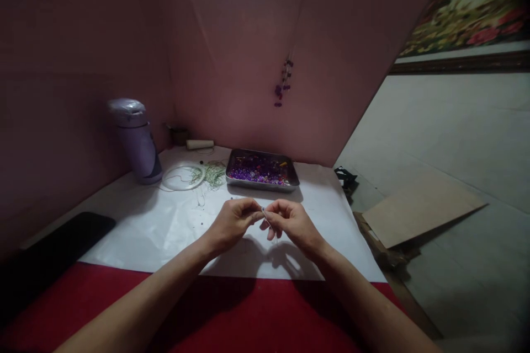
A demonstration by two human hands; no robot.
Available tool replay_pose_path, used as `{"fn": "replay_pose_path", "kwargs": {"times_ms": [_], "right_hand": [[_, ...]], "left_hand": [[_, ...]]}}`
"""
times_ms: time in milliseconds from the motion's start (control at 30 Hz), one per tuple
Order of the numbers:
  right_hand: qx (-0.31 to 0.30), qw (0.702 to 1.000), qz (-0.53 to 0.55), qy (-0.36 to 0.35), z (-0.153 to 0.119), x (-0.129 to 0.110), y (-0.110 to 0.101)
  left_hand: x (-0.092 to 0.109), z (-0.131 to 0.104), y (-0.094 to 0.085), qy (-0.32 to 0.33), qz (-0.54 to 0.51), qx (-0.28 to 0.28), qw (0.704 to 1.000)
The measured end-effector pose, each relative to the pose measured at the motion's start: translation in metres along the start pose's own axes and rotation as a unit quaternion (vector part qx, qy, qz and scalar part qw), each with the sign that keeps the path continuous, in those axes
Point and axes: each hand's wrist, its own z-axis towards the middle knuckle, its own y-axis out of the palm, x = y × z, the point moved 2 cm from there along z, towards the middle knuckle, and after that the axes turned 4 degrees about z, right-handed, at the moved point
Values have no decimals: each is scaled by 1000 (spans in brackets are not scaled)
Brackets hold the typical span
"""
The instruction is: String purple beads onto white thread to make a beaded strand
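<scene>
Above the white table cover point(157, 237), my left hand point(236, 220) and my right hand point(292, 223) meet fingertip to fingertip. Both pinch a thin pale cord point(264, 210), which shows as a small loop between the fingers. An end of it hangs below my right hand. Whether a bead sits on the cord is too small to tell. Just beyond the hands stands a metal tray point(265, 185) full of purple beads point(256, 168), with a few of other colours mixed in.
Left of the tray lie tangled green threads point(214, 174), a white ring point(168, 179) and a pale roll point(200, 144). A purple bottle point(138, 146) stands further left, near a black object point(83, 234). Purple bead strands point(284, 83) hang before the pink panel point(240, 66). Cardboard point(422, 209) lies at right.
</scene>
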Motion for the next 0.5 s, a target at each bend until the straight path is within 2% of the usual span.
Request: {"fn": "replay_pose_path", "kwargs": {"times_ms": [300, 500], "right_hand": [[-42, 998, 33, 38, -1, 1, 1], [-61, 997, 41, 27, 0, 0, 1]], "left_hand": [[2, -1, -1, 38, 59, 41, 997], [1, -1, 1, -5, -44, 16, 999]]}}
